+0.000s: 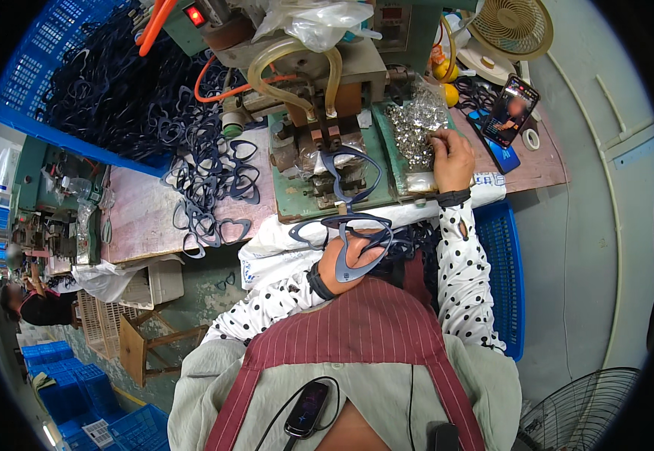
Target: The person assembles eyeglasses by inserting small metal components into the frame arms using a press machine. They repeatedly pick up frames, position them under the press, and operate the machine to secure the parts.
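Observation:
My left hand [344, 264] is closed around dark blue plastic eyeglass frames [336, 220], close in front of my apron. The frames reach up from the hand, and one lens rim [376, 179] stands at the press machine [325, 135], just under its head. Whether that rim touches the machine, I cannot tell. My right hand [453, 159] is at the near right edge of a heap of small shiny metal pieces [415, 128] on a green tray [387, 154]. Its thumb and forefinger are pinched together at the heap; what lies between them is too small to make out.
Loose frames [218, 177] spill across the table from a full blue crate [139, 164] at the left. Right of the tray lie a lit phone [512, 113] and a tape roll [531, 139]. A blue basket [503, 286] stands beside my right forearm. Far left, another person [45, 304] is at work.

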Available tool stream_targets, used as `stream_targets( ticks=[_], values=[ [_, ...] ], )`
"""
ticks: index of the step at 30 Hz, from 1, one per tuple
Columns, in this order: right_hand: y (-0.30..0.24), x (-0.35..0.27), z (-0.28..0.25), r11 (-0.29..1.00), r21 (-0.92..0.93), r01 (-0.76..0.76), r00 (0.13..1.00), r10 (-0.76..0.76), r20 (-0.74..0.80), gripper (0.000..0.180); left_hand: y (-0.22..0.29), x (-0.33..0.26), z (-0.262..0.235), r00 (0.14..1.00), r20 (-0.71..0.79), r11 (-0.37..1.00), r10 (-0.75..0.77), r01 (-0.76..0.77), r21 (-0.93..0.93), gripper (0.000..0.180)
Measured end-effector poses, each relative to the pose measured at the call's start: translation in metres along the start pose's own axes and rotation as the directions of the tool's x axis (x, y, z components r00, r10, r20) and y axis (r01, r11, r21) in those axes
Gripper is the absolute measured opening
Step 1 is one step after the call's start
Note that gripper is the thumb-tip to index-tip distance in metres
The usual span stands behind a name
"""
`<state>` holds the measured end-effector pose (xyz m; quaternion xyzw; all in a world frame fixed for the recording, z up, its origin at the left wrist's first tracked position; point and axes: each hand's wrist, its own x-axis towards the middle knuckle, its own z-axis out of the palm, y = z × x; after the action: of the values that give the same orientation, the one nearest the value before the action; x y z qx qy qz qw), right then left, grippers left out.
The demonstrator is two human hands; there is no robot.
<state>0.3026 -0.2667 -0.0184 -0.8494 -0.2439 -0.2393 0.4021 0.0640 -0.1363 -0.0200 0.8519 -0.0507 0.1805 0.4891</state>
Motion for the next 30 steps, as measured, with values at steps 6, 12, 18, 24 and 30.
stream_targets(
  ticks=[6, 12, 18, 24, 30],
  values=[
    [-0.027, 0.010, -0.008, 0.996, 0.086, 0.022, 1.000, -0.024, 0.021, 0.009, 0.024, 0.011, -0.036, 0.989, -0.145, 0.975, -0.016, 0.048, 0.219, 0.012],
    [-0.123, 0.021, -0.036, 0.763, 0.629, -0.148, 0.953, -0.059, 0.297, 0.015, 0.018, 0.011, -0.058, 0.993, -0.070, 0.985, 0.091, -0.079, 0.154, 0.020],
    [-0.149, 0.016, -0.022, 0.709, 0.628, -0.320, 0.895, 0.009, 0.446, 0.030, 0.018, 0.018, -0.064, 0.995, -0.079, 0.984, 0.066, -0.052, 0.168, 0.027],
    [-0.162, 0.021, -0.014, 0.637, 0.654, -0.409, 0.859, 0.028, 0.510, 0.045, 0.015, 0.008, -0.068, 0.987, -0.049, 0.945, 0.152, -0.130, 0.300, 0.024],
    [-0.165, 0.022, -0.012, 0.600, 0.682, -0.417, 0.868, 0.041, 0.495, 0.048, 0.021, 0.013, -0.092, 0.951, -0.044, 0.936, 0.307, -0.293, 0.197, 0.023]
  ],
)
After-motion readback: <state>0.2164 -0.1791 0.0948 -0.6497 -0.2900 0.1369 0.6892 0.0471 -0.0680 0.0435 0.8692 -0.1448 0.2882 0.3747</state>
